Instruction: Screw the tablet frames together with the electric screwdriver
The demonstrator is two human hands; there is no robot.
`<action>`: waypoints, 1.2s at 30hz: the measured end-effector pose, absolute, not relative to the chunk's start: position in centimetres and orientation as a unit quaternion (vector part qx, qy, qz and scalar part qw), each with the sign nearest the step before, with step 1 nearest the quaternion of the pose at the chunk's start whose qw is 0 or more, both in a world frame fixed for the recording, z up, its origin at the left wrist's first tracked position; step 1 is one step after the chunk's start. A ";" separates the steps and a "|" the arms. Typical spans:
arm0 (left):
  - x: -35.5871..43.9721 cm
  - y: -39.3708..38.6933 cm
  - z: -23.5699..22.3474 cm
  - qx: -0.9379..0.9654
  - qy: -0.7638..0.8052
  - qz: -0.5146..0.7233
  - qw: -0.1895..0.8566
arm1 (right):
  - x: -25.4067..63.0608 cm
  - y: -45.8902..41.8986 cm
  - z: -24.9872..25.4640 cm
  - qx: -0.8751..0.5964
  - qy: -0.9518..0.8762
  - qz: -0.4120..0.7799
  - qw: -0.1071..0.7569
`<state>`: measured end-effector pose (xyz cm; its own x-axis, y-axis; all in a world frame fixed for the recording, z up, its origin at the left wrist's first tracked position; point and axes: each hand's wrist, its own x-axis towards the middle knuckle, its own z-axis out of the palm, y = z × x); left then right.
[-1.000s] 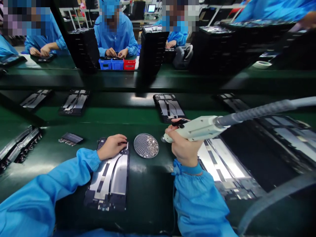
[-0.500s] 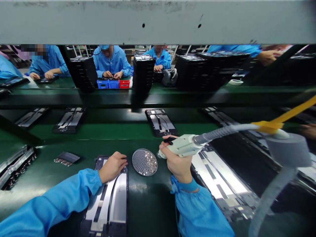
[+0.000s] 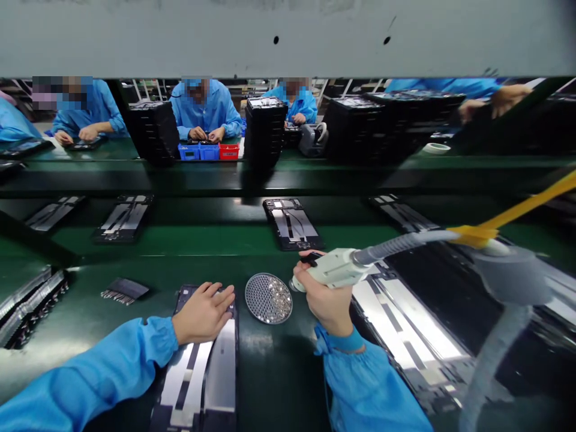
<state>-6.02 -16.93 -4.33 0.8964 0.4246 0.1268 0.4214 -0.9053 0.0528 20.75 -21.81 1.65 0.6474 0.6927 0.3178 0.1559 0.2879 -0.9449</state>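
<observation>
The left hand [image 3: 203, 313], bunched a moment ago, is now loosely spread over the device [image 3: 221, 372], probably steadied thereby, while the power tool [image 3: 336, 267] is gripped by the right hand [image 3: 330, 307]

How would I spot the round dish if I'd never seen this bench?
On the green bench, find the left hand and the right hand with its pale tool. The dish lies between them. Unlike the oblong panels nearby, it is round and strewn with shiny bits.
</observation>
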 end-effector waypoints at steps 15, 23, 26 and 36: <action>-7.7 -15.7 -4.7 0.975 0.203 0.086 -0.007 | 22.1 -21.1 0.2 -0.548 -0.385 0.222 0.709; -6.6 -19.8 -4.1 0.966 0.232 0.110 0.024 | 21.5 -22.7 2.1 -0.509 -0.376 0.240 0.737; -6.3 -20.0 -3.5 0.968 0.217 0.119 0.033 | 20.0 -23.5 2.4 -0.510 -0.391 0.252 0.724; -5.8 -21.0 -3.4 0.968 0.203 0.143 0.037 | 17.8 -25.3 1.4 -0.524 -0.417 0.292 0.683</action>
<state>-5.75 -20.97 -3.38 0.8762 0.4044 0.2623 0.3831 -0.9145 0.1304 17.84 -25.31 1.39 0.4824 0.8353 0.2638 0.0376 0.2811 -0.9589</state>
